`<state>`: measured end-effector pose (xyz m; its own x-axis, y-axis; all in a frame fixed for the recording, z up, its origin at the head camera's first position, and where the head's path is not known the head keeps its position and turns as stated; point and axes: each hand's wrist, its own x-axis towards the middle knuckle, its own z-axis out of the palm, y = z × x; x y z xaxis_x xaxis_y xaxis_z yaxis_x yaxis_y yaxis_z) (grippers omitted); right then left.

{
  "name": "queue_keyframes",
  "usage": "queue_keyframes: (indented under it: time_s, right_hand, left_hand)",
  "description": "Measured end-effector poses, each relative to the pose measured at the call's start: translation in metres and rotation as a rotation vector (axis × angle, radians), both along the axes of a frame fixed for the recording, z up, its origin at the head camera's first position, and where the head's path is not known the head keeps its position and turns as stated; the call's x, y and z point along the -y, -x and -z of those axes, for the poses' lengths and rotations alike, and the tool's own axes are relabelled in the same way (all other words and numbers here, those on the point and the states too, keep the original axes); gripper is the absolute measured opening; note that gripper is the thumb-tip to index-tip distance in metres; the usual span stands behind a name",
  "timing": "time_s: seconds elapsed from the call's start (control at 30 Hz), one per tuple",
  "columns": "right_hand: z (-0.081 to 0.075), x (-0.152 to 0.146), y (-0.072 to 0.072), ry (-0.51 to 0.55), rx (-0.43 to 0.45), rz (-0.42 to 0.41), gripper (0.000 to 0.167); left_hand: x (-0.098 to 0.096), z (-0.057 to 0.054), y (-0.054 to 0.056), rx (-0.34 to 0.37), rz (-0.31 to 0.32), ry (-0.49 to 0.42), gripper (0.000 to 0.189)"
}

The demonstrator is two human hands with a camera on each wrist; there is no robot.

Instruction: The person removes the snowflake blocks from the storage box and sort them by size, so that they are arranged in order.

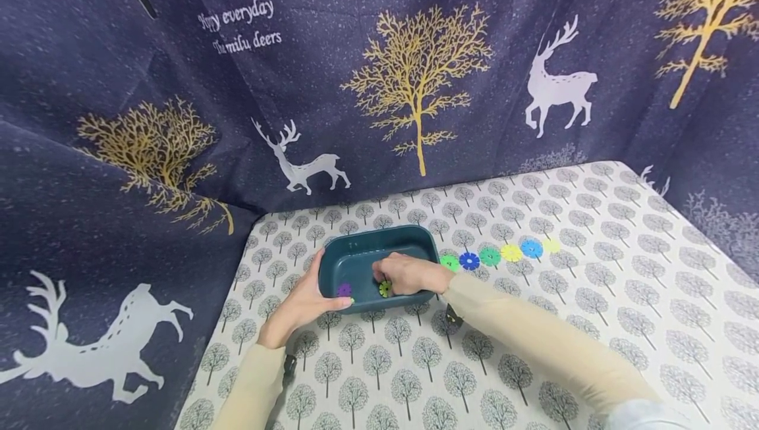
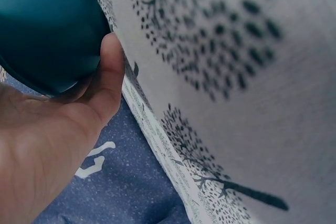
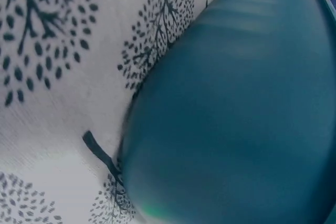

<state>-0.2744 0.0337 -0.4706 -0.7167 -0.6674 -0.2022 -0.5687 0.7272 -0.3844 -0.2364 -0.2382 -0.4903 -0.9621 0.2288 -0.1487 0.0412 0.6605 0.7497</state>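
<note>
A dark teal plastic basin (image 1: 356,242) stands on the cloth. My left hand (image 1: 305,301) grips its left end, with the thumb over the near rim and the fingers along the outer side; the left wrist view shows this hand (image 2: 63,124) against the basin wall (image 2: 47,30). Inside the basin, my right hand (image 1: 409,274) reaches down with bent fingers, and their tips are hidden. Just below those fingers shows a yellow-green notched plastic disc (image 1: 385,288). A purple notched disc (image 1: 344,290) lies near my left thumb. The right wrist view shows mostly the basin's outer wall (image 3: 226,114).
Right of the basin, several notched discs form a row: a bright green disc (image 1: 449,262), a dark blue disc (image 1: 470,261), a teal-green disc (image 1: 489,257), then yellow and light blue ones. Tree-print cloth (image 1: 409,377) covers the table; a dark blue curtain (image 1: 320,81) hangs behind.
</note>
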Motion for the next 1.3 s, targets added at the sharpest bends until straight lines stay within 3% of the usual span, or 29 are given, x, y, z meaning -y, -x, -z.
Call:
queue_keyframes:
  time_s: [0.27, 0.57, 0.93, 1.3]
  right_hand:
    - [-0.001, -0.007, 0.002, 0.013, 0.024, -0.026, 0.049]
    - [0.004, -0.010, 0.002, 0.117, 0.008, -0.027, 0.031]
    - [-0.001, -0.016, -0.003, 0.227, -0.068, 0.019, 0.032]
    - [-0.009, -0.036, -0.017, 0.439, -0.125, 0.055, 0.036]
  left_hand:
    - [0.000, 0.001, 0.000, 0.001, -0.010, 0.013, 0.142]
    - [-0.001, 0.001, -0.001, 0.005, -0.018, 0.014, 0.141]
    - [-0.001, 0.002, 0.000, -0.002, -0.005, 0.018, 0.140]
    - [0.001, 0.002, 0.000, -0.012, 0.003, 0.029, 0.140]
